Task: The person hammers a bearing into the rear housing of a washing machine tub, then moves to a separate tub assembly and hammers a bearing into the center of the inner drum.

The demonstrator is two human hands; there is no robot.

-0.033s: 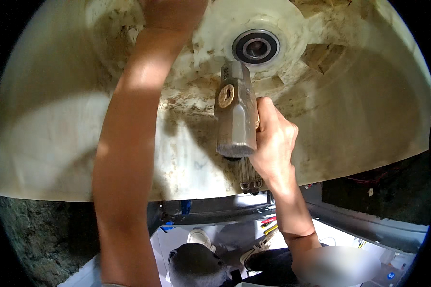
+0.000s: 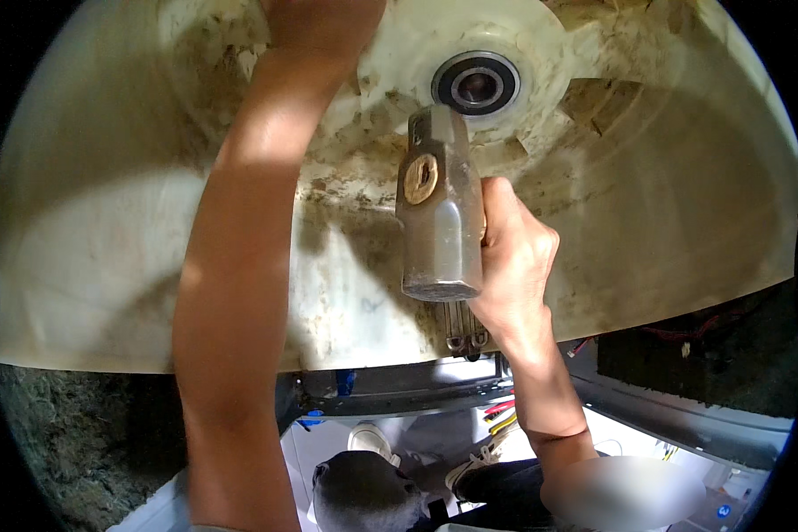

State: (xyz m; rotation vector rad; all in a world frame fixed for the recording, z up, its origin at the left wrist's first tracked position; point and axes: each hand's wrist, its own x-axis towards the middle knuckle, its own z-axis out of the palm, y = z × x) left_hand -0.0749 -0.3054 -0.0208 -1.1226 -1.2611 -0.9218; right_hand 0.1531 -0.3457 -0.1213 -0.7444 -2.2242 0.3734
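Observation:
A heavy steel sledgehammer head (image 2: 443,235) is gripped by my right hand (image 2: 519,257), whose fingers wrap round the handle just behind it. One face of the hammer points up toward the bearing (image 2: 475,86), a black-sealed ring set in the hub of a dirty cream plastic tub (image 2: 665,204). In the picture the hammer's upper end sits just below the bearing; whether they touch I cannot tell. My left hand (image 2: 324,22) reaches to the far side of the tub at the top edge, where its fingers are out of view.
Below the hammer a metal heating element (image 2: 464,332) sticks out at the tub's near edge. A dark grey casing (image 2: 399,381) runs in front of the tub, with dark padding (image 2: 71,452) at left. Tools with red and yellow handles (image 2: 501,417) lie on the floor near my shoes.
The hammer and my right hand have shifted slightly, the hammer head looking a little larger and closer. My left arm stays almost where it was.

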